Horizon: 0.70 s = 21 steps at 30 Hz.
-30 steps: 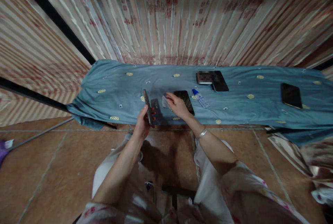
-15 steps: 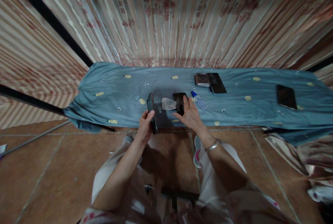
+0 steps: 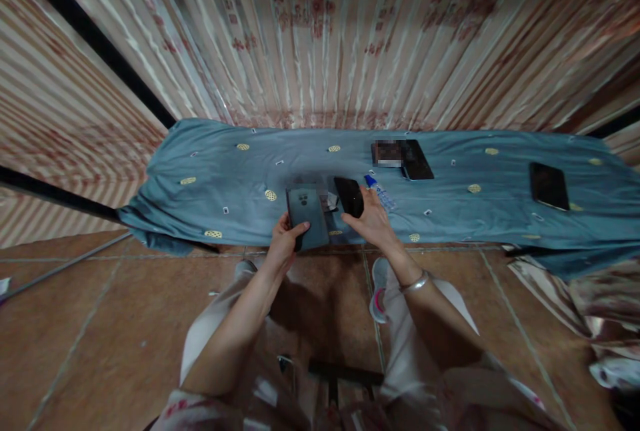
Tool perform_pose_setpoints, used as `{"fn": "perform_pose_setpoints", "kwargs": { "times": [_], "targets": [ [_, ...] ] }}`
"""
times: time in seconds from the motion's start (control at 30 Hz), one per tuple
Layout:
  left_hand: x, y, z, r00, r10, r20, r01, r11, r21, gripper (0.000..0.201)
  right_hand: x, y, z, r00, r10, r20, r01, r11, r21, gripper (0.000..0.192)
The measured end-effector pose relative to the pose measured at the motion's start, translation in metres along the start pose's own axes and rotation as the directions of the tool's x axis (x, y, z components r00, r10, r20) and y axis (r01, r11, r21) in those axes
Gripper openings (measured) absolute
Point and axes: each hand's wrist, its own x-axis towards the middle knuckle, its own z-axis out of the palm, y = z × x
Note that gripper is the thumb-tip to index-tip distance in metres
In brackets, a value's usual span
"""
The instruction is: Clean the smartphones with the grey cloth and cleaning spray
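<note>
My left hand (image 3: 287, 239) grips a smartphone (image 3: 309, 214) by its near left edge, thumb across it. The phone's grey-blue back faces up, with a dark camera cluster near its far end. My right hand (image 3: 374, 221) is closed on the near right side of a black phone (image 3: 349, 196), which is tilted up from the cloth with its glossy face showing. Between the two phones a small whitish wipe or packet (image 3: 330, 201) lies on the cloth, partly hidden by the left phone. A clear bottle with a blue cap (image 3: 380, 192) lies just beyond my right hand.
A patterned blue cloth (image 3: 240, 177) covers the long, low bench. Toward the back lie a dark tablet-like device (image 3: 418, 159) and a dark box-like item (image 3: 387, 153), its face blurred. Another black device (image 3: 549, 186) lies far right. A pleated curtain (image 3: 320, 51) hangs behind.
My left hand has turned its phone from edge-on to back-up, covering part of the whitish item. My right hand has taken hold of the black phone and tilted it up.
</note>
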Motion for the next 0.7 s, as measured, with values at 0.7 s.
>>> {"fn": "perform_pose_setpoints", "kwargs": {
  "times": [0.7],
  "targets": [
    [0.006, -0.021, 0.003, 0.985, 0.11, 0.136, -0.117, 0.992, 0.042, 0.036, -0.046, -0.045, 0.012, 0.905, -0.424, 0.01, 0.423, 0.899, -0.117, 0.078]
  ]
}}
